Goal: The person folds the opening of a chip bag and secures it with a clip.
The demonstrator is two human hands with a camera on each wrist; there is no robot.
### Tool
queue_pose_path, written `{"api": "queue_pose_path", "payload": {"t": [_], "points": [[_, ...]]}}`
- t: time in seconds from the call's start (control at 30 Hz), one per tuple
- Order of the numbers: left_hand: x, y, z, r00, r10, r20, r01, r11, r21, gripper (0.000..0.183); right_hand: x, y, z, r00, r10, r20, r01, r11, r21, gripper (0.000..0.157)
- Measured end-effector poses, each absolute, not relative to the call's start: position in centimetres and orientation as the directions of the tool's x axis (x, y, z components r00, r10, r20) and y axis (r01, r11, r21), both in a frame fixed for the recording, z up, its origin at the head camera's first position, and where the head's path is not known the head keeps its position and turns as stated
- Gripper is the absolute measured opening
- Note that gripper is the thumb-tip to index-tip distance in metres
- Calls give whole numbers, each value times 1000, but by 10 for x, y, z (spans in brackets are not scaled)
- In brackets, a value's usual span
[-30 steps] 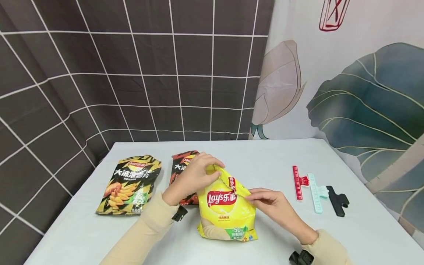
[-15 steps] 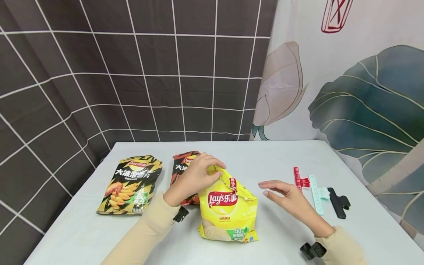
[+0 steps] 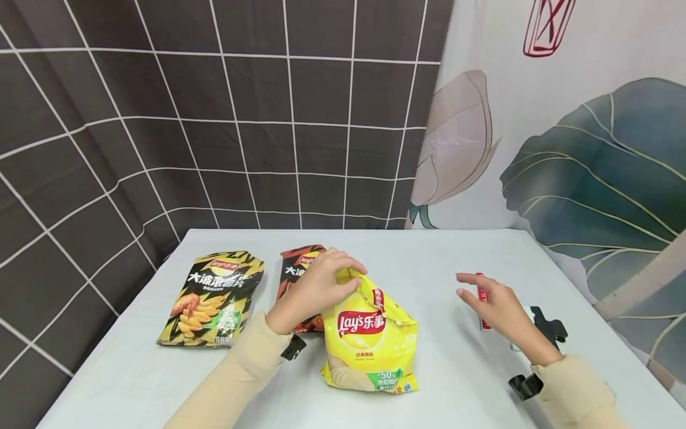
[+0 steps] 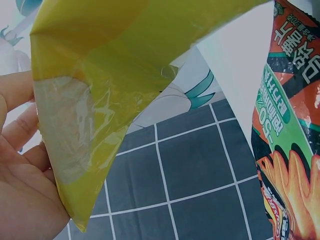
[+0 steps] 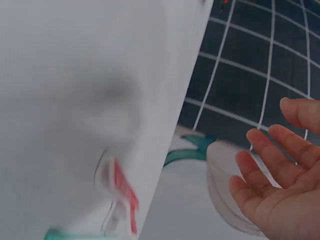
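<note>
A yellow bag of Lay's potato chips [image 3: 370, 345] stands on the white table, its top folded down toward the right. My left hand [image 3: 318, 286] pinches the bag's upper left corner between thumb and fingers. In the left wrist view that hand [image 4: 22, 165] shows beside the yellow bag [image 4: 115, 65]. My right hand [image 3: 495, 304] is over the table at the right, holding nothing, thumb and fingers apart. It overlaps a red sealing clip [image 3: 484, 304] in the head view. In the right wrist view the hand [image 5: 280, 180] has loosely bent fingers, with the red clip [image 5: 125, 195] blurred below left.
A black-and-yellow chip bag [image 3: 214, 298] lies at the left. Behind my left hand is a red-and-black chip bag [image 3: 292, 268], partly hidden. A black clip [image 3: 549, 328] and a mostly covered light-green clip [image 3: 515, 347] lie around my right forearm.
My right hand has let go of the yellow bag's folded right edge and moved right, over the clips. My left hand stays on the bag's corner.
</note>
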State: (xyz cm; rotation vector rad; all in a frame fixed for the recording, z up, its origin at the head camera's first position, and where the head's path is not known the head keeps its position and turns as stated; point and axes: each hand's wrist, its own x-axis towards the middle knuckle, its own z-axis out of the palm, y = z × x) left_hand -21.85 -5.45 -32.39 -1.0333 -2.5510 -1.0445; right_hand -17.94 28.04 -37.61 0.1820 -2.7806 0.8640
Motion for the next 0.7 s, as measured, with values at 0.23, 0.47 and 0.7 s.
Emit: {"api": "queue_pose_path", "payload": {"t": [0.23,0.47,0.7], "points": [[-217,-54,-324,-745,527,408,661,507,553,14,-191,301,-379,-988,-35,152,-109,853,-510,46],[-217,-55,-323,-747,531,400,659,513,550,15,-202,326,-384,-999,-14,51,-37,877,-480,50],[-216,-55,-322,-748,534,395,658,514,550,15,-209,342,-391,-999,19,-26,28,888,-459,56]]}}
